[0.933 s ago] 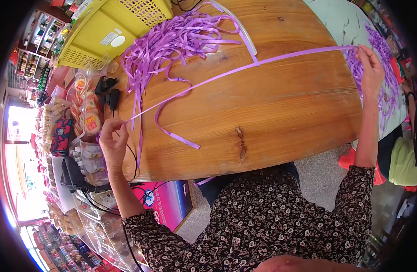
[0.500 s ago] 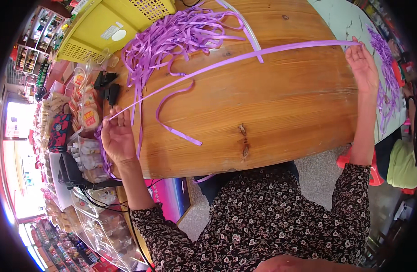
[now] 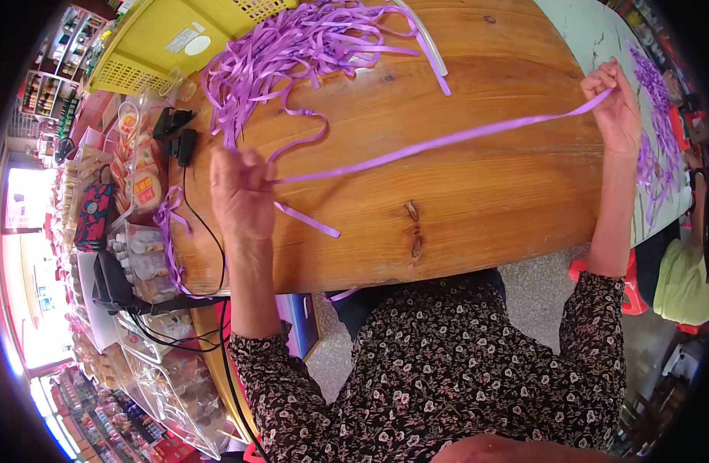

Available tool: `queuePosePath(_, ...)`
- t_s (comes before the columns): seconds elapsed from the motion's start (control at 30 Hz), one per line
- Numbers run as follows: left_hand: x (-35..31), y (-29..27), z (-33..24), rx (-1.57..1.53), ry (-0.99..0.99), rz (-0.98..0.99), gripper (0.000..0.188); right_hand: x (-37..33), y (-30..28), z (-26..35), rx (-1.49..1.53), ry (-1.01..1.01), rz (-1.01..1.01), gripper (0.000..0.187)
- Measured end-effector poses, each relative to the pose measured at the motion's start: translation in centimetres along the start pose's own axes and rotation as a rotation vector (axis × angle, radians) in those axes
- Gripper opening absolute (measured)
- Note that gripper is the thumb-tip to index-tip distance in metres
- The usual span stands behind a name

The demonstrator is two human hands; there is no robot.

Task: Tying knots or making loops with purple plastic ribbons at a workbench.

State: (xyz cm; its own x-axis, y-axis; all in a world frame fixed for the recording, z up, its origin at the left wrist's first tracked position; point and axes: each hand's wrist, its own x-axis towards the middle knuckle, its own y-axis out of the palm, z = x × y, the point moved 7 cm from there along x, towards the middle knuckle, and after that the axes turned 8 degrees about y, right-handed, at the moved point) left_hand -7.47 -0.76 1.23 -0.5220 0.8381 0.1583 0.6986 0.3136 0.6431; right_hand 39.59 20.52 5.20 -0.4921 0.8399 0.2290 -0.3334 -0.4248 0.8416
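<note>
A long purple ribbon (image 3: 439,144) spans the space above the wooden table between my two hands, sagging a little. My right hand (image 3: 618,108), raised at the table's right side, pinches one end between closed fingers. My left hand (image 3: 245,193) is slightly blurred, its fingers curled round the ribbon near the other end. Beneath and beside it lies a loose purple ribbon piece (image 3: 312,221), partly hidden by the hand. A tangled heap of purple ribbons (image 3: 300,50) covers the table's far left.
Behind the heap stands a yellow plastic basket (image 3: 150,54). Black devices (image 3: 183,145) with a cable sit at the left table edge, near packaged goods (image 3: 146,189). More purple ribbons (image 3: 654,85) lie on a pale marbled table (image 3: 574,23) at right. A red stool (image 3: 631,297) stands below it.
My left hand has moved right and away from me, curling its fingers. The ribbon has dropped from nearly taut to slightly slack. My right hand's fingers have folded in more.
</note>
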Motion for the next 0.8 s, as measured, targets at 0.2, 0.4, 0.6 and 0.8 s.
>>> queuePosePath(0.2,-1.9,6.6,4.4,0.079,-0.138,0.151,0.007,0.4,6.8,-9.3,-0.859,0.043,-0.104,0.026)
queuePosePath(0.4,-3.4,9.9,6.0,-0.034,-0.227,0.203,0.008,-0.2,11.9,-15.9,-1.197,0.167,0.057,0.026)
queuePosePath(0.6,-3.8,10.1,6.9,-0.028,-0.272,0.212,0.013,0.1,12.2,-18.0,-0.964,0.198,0.145,0.021)
queuePosePath(0.8,-4.2,11.5,7.8,0.104,-0.282,0.254,0.012,-0.1,11.7,-18.4,-1.058,0.179,0.173,0.017)
